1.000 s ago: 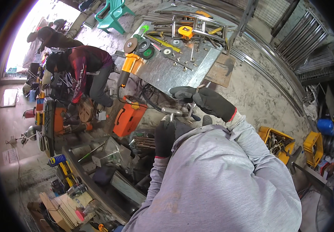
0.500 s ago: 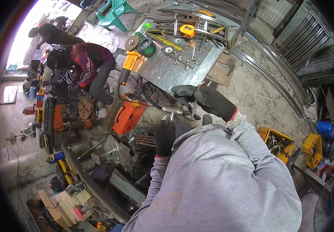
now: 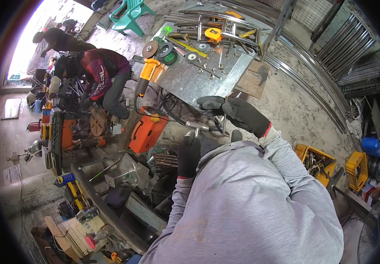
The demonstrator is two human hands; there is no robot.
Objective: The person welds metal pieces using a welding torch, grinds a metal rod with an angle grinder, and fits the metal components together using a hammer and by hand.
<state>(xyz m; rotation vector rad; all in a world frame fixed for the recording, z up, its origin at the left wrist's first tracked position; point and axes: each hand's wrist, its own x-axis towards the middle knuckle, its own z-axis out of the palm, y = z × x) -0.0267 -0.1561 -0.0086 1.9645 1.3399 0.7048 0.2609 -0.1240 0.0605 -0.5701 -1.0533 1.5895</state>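
Co-worker (image 3: 104, 77): far to the left of both hands, a person in a dark red top bent over clutter.
Angle grinder (image 3: 148, 75): orange-bodied, up-left of the left hand, at the bench edge.
Left hand (image 3: 189, 154): black glove, clenched around the lower end of a short metal bar (image 3: 197, 127).
Right hand (image 3: 238, 113): black glove, fingers curled over a thin steel piece (image 3: 224, 119) just above the bar; whether it grips it, I cannot tell.
Bench (image 3: 185, 81): sheet-metal top beyond the right hand, strewn with discs and bolts.

Left hand (image 3: 189, 154) fingers and grip half-hidden behind grey sleeve (image 3: 242, 198)
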